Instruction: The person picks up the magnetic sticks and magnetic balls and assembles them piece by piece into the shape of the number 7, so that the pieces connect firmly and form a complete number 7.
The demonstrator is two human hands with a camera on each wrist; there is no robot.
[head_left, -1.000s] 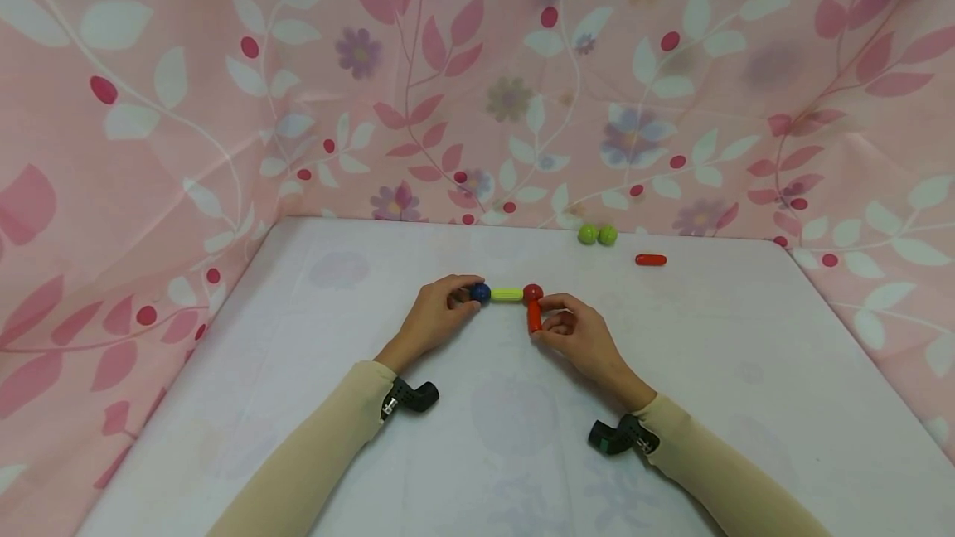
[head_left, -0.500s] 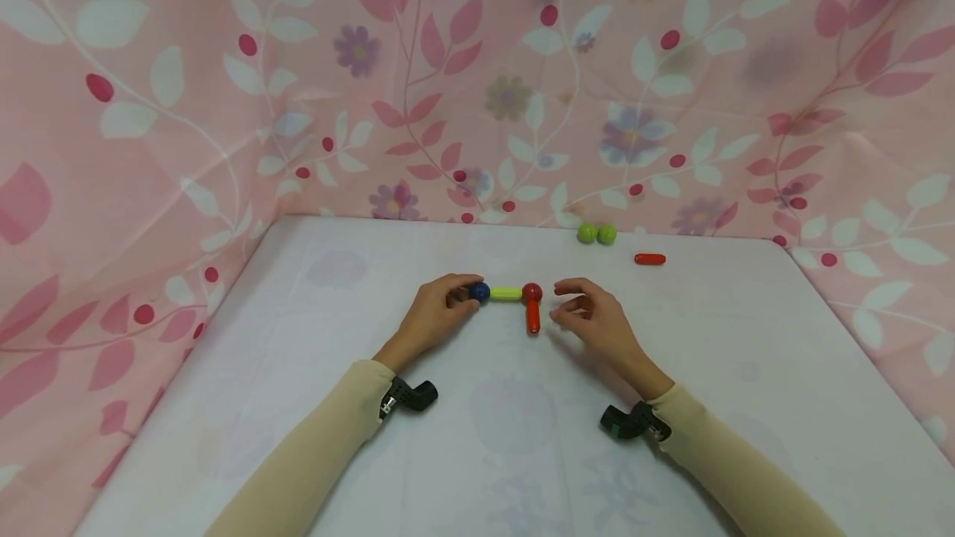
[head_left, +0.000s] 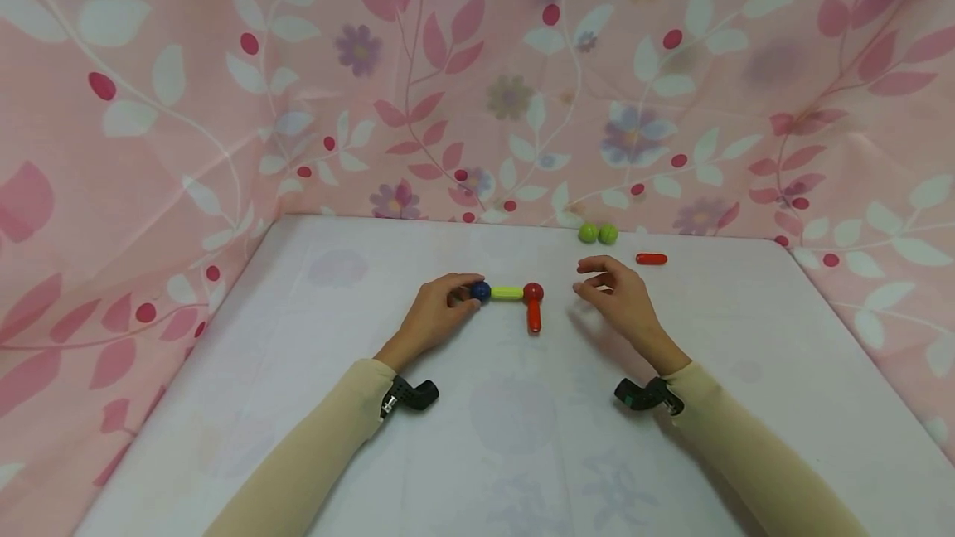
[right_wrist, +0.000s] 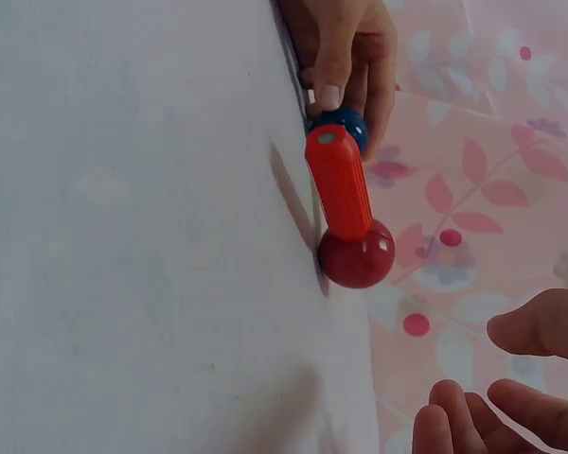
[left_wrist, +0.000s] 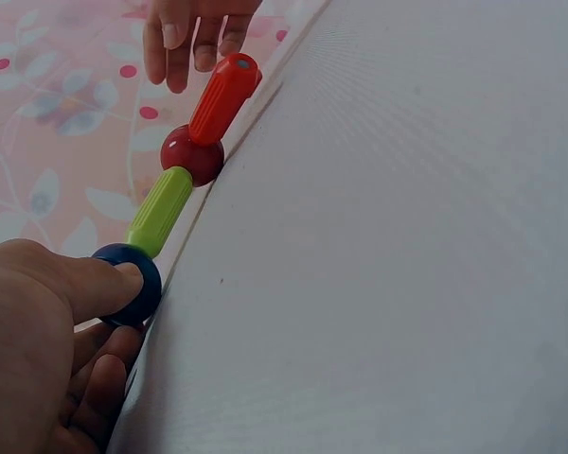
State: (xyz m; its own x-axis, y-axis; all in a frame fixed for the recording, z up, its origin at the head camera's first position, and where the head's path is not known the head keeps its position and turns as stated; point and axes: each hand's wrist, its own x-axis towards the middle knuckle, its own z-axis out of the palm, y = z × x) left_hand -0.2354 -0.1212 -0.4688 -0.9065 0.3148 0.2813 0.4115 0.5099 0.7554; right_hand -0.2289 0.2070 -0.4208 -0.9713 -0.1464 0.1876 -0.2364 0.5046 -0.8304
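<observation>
My left hand (head_left: 436, 309) pinches a dark blue ball (left_wrist: 144, 282) between thumb and fingers. A yellow-green ribbed rod (head_left: 507, 293) joins that ball to a red ball (head_left: 533, 292). From the red ball a red rod (head_left: 534, 317) points toward me, its far end free. In the right wrist view this red rod partly covers the blue ball and hides the yellow-green one. My right hand (head_left: 615, 297) hovers to the right of the joined pieces, thumb and fingers apart, holding nothing.
Two green balls (head_left: 598, 234) sit side by side at the back edge of the white-covered table (head_left: 358, 454). A loose red rod (head_left: 652, 258) lies at the back right, beyond my right hand. A pink floral cloth (head_left: 448, 65) hangs behind and at the sides.
My right hand has let go of the red rod and moved right and away from me, toward the back of the table. The left hand stays on the blue ball.
</observation>
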